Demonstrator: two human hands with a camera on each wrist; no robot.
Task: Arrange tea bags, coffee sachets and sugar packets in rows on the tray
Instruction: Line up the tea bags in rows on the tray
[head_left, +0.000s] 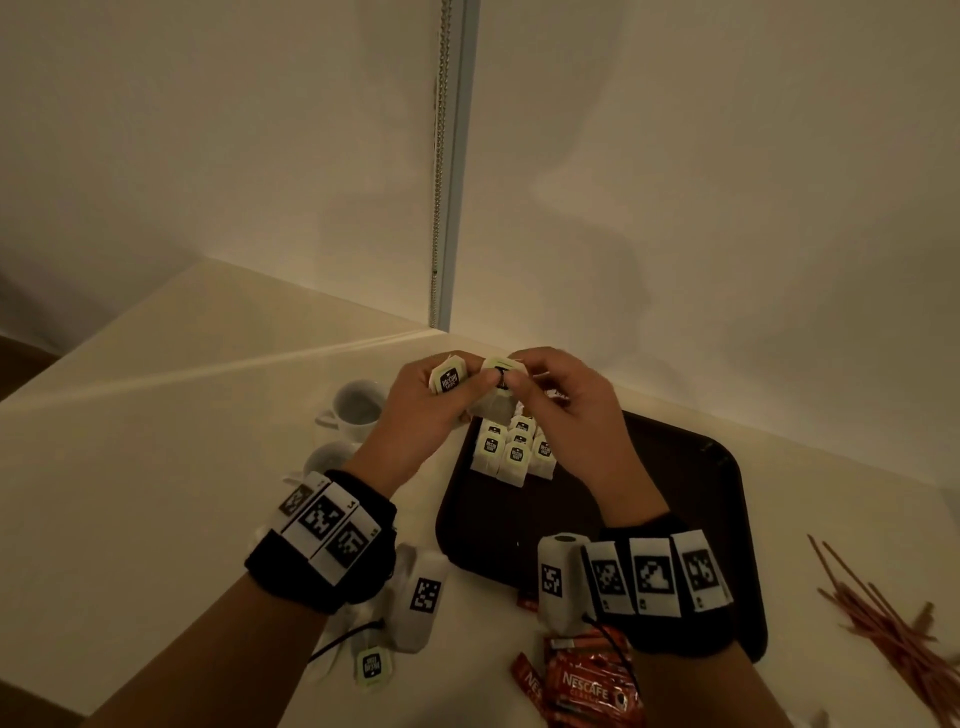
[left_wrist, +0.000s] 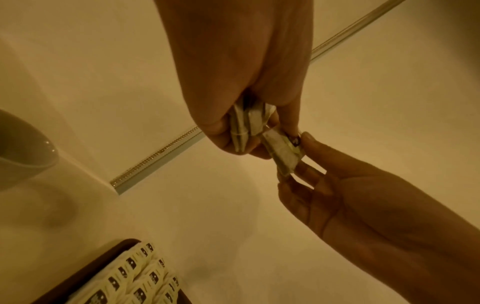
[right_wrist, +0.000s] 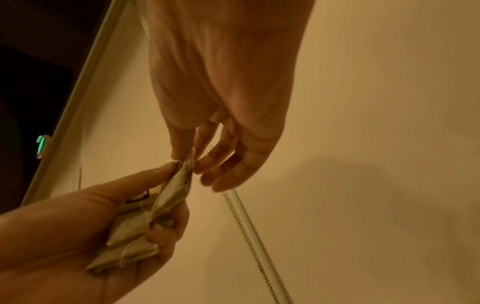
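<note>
Holding a small stack of pale paper tea bags (head_left: 450, 378) in my curled left hand (head_left: 427, 415), I'd have my right hand (head_left: 563, 415), pinching one bag (head_left: 500, 375), peel gently, then lay it beside the rows (head_left: 511, 452) on the dark brown plastic tray (head_left: 675, 519).

You have two white cups (head_left: 357, 402), one dark tray (head_left: 727, 499), roughly eight tea bags (head_left: 514, 460) on it, and one tea bag (head_left: 372, 666) lying near the surface's front edge.

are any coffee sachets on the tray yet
No: the tray holds only tea bags, while the red coffee sachets lie on the table in front of it.
</note>
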